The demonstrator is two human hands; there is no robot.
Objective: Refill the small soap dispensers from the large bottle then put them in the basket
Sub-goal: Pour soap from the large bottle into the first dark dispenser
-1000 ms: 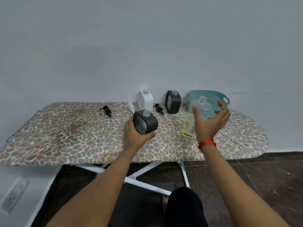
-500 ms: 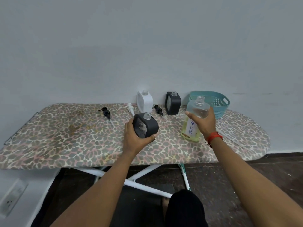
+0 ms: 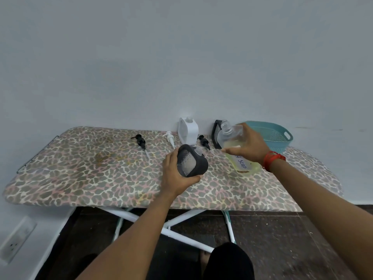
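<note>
Clasping black dispenser (image 3: pixel 192 164) in left grip (image 3: pixel 173 174) over table (image 3: pixel 90 174), neck open; clasping tilted bottle (image 3: pixel 232 136) in right grip (image 3: pixel 252 146) just beside. Risk: spilling soap past narrow neck through misaligned or hasty pour

The bench (image 3: pixel 80 178) is an ironing board in a leopard-print cover, with a yellowish-brown stain (image 3: pixel 109 156) towards its left half. It stands on crossed white legs (image 3: pixel 181 237) against a plain grey wall (image 3: pixel 181 57). The floor (image 3: pixel 292 239) beneath is dark, and a white wall socket (image 3: pixel 15 241) sits low on the left.
</note>
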